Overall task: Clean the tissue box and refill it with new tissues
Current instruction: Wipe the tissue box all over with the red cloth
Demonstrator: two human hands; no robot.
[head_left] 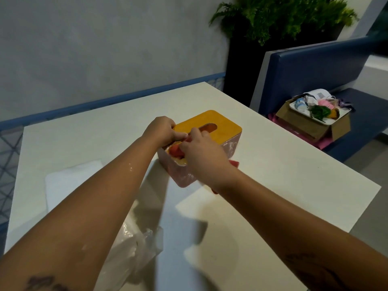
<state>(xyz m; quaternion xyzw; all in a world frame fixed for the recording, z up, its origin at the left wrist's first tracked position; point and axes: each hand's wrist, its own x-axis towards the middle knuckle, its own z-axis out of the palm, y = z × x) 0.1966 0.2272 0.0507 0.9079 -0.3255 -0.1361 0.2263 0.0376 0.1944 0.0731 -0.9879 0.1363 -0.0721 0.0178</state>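
1. The right hand [201,154] has its fingers curled round a soft red cloth [176,152] and is pushing it into the near open corner of the pink rectangular tissue box [180,175]. The left hand [161,131], just beside it, pinches the near edge of the yellow wooden lid [220,127], which has an oblong slot.
2. The lid looks held only at that one edge. If the pinch slips, it could drop on the right fingers or trap the cloth.
3. Nothing pins the box to the matte white table [273,175] (it sits directly under both hands). A hard wipe could skid it away from the grip.
4. Ends of the cloth trail under the right wrist and could snag the box wall.
5. Nearer the person and to the left lie a stack of white tissues [69,181] and a crumpled clear plastic wrapper [134,248]. A damp cloth or forearm brushing them could spoil the refill.
6. Hidden: the box interior, the right fingertips, and whether the lid is raised or merely slid. Whether the cloth is wet cannot be told.
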